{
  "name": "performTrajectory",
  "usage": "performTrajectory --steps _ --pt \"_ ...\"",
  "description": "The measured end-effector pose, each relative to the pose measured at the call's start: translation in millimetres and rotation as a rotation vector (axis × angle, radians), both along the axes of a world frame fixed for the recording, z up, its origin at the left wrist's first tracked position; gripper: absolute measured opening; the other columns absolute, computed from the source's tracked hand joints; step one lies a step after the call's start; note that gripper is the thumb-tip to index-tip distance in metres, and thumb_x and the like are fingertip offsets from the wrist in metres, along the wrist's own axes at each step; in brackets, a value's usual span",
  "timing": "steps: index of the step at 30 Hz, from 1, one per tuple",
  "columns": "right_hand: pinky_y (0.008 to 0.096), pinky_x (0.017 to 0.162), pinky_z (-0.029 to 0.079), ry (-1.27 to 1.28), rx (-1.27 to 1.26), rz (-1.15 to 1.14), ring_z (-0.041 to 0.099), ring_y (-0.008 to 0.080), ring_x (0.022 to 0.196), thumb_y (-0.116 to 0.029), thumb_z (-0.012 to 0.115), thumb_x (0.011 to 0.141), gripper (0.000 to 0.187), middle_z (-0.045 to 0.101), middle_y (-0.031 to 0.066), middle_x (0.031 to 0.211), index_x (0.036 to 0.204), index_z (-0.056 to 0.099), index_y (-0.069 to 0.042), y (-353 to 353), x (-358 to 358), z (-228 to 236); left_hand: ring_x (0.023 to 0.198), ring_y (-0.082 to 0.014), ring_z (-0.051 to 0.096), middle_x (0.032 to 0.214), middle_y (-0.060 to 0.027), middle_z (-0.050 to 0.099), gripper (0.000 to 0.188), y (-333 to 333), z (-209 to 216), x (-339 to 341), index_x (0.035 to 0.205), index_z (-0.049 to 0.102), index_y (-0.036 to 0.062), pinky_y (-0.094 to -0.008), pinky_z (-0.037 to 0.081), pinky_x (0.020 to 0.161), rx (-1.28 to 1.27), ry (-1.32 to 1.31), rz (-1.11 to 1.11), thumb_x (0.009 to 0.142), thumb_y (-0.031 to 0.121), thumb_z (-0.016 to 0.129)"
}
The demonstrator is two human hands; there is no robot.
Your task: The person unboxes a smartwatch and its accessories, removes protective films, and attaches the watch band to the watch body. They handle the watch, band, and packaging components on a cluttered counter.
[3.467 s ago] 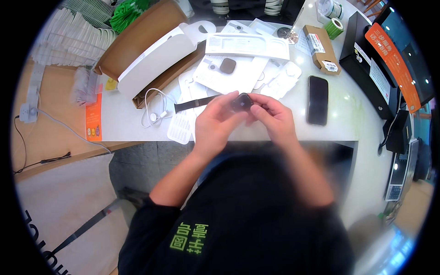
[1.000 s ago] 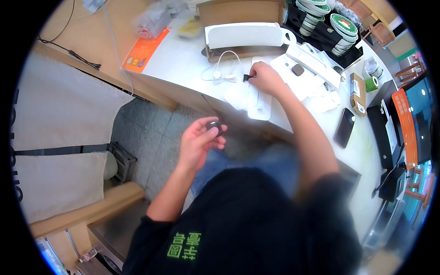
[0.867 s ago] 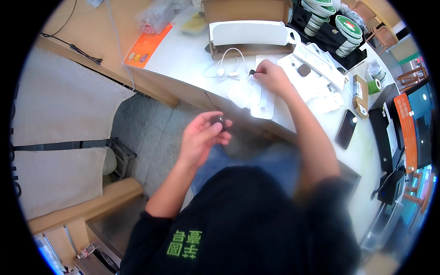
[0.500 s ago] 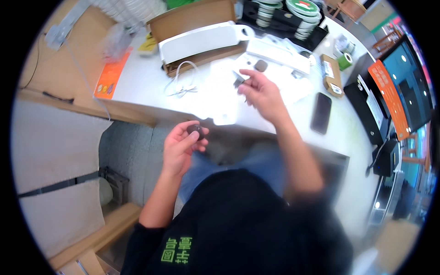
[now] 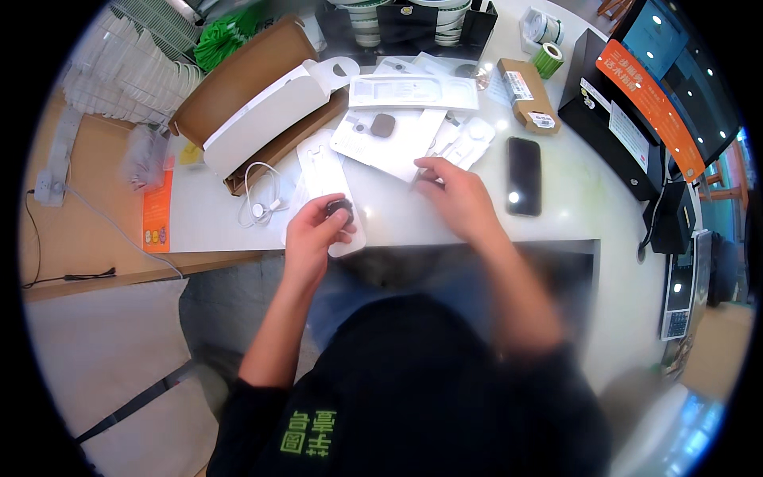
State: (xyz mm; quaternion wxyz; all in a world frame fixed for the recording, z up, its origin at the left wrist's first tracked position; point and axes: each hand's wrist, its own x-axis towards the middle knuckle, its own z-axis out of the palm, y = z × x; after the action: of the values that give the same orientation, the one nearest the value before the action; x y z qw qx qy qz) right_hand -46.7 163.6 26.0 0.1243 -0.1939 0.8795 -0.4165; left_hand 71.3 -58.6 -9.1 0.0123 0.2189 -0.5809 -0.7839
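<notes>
My left hand (image 5: pixel 311 232) is closed round a small dark rounded object, which looks like a smartwatch body (image 5: pixel 340 210), above the desk's front edge. Just beneath it lies a long white card insert (image 5: pixel 350 238). My right hand (image 5: pixel 455 195) is over the white desk, thumb and forefinger close together. A small greyish thing shows at those fingertips, too unclear to name. Beyond the right hand, a grey-brown rounded square (image 5: pixel 383 125) rests on a white package sheet (image 5: pixel 401 155). Left of my left hand is a white charging cable (image 5: pixel 256 208) with a round puck.
An opened brown carton (image 5: pixel 246 60) with a long white box (image 5: pixel 266 119) lies at the back left. A white tray (image 5: pixel 413 92), a small brown box (image 5: pixel 528 95) and a green roll (image 5: pixel 547 60) are further back. A phone (image 5: pixel 524 176) lies right, near a monitor (image 5: pixel 675 71).
The view has shifted. My left hand, still holding the dark object, has come up over the desk's front edge. My right hand has drawn back from the papers toward me.
</notes>
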Motion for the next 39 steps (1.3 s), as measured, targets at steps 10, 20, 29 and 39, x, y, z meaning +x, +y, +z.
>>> performTrajectory --steps 10,20,29,39 --pt "0.0415 0.084 0.054 0.033 0.087 -0.084 0.069 0.032 0.099 -0.02 0.065 0.092 0.026 0.072 0.0143 0.107 0.113 0.067 -0.006 -10.2 -34.5 -22.6 0.078 -0.0065 0.06 0.092 -0.0014 0.069 0.039 -5.0 3.9 -135.9 0.126 0.061 -0.0024 -0.0231 0.045 0.065 -0.38 0.02 -0.266 0.09 0.01 0.07" --pt "0.0428 0.078 0.053 0.35 0.077 0.016 0.066 0.032 0.088 -0.019 0.067 0.091 0.033 0.065 0.013 0.091 0.122 0.066 -0.006 1.2 -35.1 -61.7 0.082 -0.0092 0.064 0.095 -0.0058 0.072 0.036 7.4 5.8 -147.2 0.12 0.064 -0.0038 -0.0234 0.047 0.071 -0.509 -0.063 -0.278 0.088 0.01 0.071" --pt "0.043 0.078 0.052 0.237 0.258 0.07 0.063 0.0342 0.087 -0.015 0.065 0.092 0.043 0.063 0.0169 0.094 0.129 0.058 0.005 31.9 -23.2 -56.5 0.08 -0.0064 0.061 0.097 -0.0032 0.072 0.035 -3.8 -3.6 -154.5 0.121 0.064 -0.0026 -0.0219 0.046 0.065 -0.525 -0.048 -0.218 0.089 0.011 0.071" --pt "0.0424 0.081 0.051 0.163 0.159 0.009 0.062 0.034 0.092 -0.009 0.064 0.091 0.045 0.058 0.0193 0.099 0.13 0.054 0.011 29.3 16.9 -51.6 0.08 -0.0046 0.061 0.096 -0.0006 0.07 0.033 1.3 -4.3 -153.9 0.12 0.065 -0.0008 -0.0201 0.044 0.065 -0.489 -0.074 -0.177 0.09 0.01 0.071"
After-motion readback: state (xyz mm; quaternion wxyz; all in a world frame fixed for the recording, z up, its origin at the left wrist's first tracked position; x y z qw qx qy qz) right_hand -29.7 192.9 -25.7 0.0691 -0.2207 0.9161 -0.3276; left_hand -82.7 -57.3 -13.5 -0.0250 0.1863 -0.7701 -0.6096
